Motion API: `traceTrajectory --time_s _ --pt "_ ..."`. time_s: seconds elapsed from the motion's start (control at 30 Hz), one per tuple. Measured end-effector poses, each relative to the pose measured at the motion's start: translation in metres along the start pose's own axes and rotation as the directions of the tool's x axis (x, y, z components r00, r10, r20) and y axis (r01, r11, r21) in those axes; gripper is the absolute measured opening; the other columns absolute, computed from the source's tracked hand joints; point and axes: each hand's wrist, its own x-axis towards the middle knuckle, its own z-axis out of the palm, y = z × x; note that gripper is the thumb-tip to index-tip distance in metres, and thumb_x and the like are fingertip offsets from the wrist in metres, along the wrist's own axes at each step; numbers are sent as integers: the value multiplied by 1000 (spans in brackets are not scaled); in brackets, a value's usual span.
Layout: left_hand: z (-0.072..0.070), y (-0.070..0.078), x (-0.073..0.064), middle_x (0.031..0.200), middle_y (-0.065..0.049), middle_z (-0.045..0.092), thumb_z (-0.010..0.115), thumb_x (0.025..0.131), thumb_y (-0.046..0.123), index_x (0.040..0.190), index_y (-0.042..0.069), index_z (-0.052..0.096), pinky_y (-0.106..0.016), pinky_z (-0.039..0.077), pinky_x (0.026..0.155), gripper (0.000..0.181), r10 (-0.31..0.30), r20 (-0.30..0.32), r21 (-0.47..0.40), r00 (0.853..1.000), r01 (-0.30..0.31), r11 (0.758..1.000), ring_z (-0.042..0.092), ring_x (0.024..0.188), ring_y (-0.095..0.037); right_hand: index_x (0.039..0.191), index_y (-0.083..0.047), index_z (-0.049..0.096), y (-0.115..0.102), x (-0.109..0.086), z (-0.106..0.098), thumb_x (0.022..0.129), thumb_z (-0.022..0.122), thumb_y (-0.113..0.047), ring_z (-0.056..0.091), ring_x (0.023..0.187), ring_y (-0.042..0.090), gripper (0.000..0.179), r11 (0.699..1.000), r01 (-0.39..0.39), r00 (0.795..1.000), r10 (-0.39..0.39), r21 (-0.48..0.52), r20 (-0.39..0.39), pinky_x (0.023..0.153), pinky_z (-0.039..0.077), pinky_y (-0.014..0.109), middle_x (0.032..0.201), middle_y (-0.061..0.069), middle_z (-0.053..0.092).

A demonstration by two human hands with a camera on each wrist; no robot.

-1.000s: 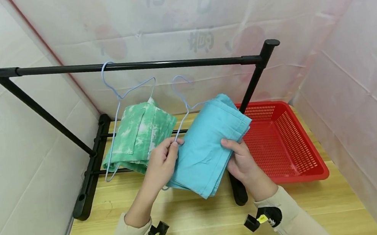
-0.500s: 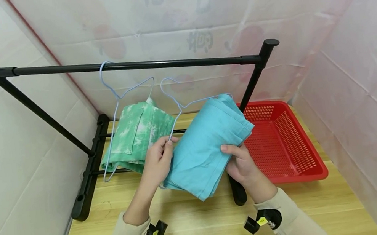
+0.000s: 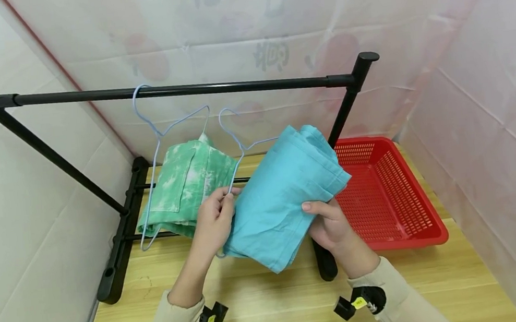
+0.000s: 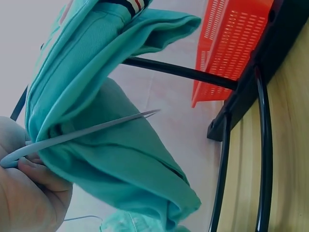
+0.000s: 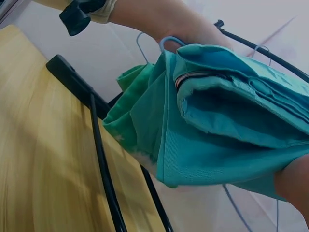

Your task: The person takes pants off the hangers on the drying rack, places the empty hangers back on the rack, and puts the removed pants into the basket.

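In the head view my left hand (image 3: 214, 219) pinches the side wire of a pale blue hanger (image 3: 243, 149) between thumb and fingers. Folded bright blue pants (image 3: 285, 200) lie over this hanger and cover much of it. My right hand (image 3: 332, 226) grips their lower right edge, thumb on top and fingers hidden behind. The hanger's hook stands free, lower in the picture than the rack's bar (image 3: 231, 86). From the left wrist, the hanger's wire (image 4: 91, 129) crosses the pants' folds. A dark opening shows among the layers of the pants (image 5: 241, 106) in the right wrist view.
Left of my hands, green tie-dye clothing (image 3: 190, 186) hangs on a second hanger (image 3: 158, 134) hooked over the bar. A red plastic basket (image 3: 420, 201) stands on the wooden table (image 3: 274, 311) at right, behind the rack's right upright (image 3: 340, 115). Fabric walls enclose the table.
The held hanger has shifted left with my left hand. The pants have turned slightly, and their upper end again covers the hanger's right shoulder, which showed half a second ago.
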Motion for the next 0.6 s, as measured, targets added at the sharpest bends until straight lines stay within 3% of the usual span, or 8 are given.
traceTrajectory --time_s 0.2,0.3,0.53,0.6 --pt "-1 -6 -3 52 0 34 45 107 13 117 4 68 -23 26 43 26 -22 0 6 1000 22 1000 28 41 -6 123 -20 46 -5 1 0 80 43 13 53 112 8 54 1000 21 1000 -21 14 15 103 41 24 120 -8 55" --pt "-2 -4 -3 52 0 33 44 107 10 118 0 67 -22 24 44 27 -36 3 6 999 36 999 27 41 -3 122 -20 46 -8 1 -1 80 43 12 54 111 8 53 1000 27 1000 -27 15 9 102 41 24 120 -8 56" --pt "-7 27 -10 52 1 32 44 105 2 117 -8 65 -21 25 44 26 -37 16 -1 999 37 999 24 42 0 119 -21 45 -16 5 -1 82 40 12 53 110 9 49 999 36 999 -35 35 -37 101 41 25 117 -7 54" --pt "-7 30 -11 52 2 32 44 104 1 116 -8 65 -21 25 43 26 -30 15 5 999 29 1000 25 42 -1 117 -21 45 -20 6 -1 82 40 12 52 110 8 48 998 48 998 -46 45 -52 101 41 24 116 -7 53"
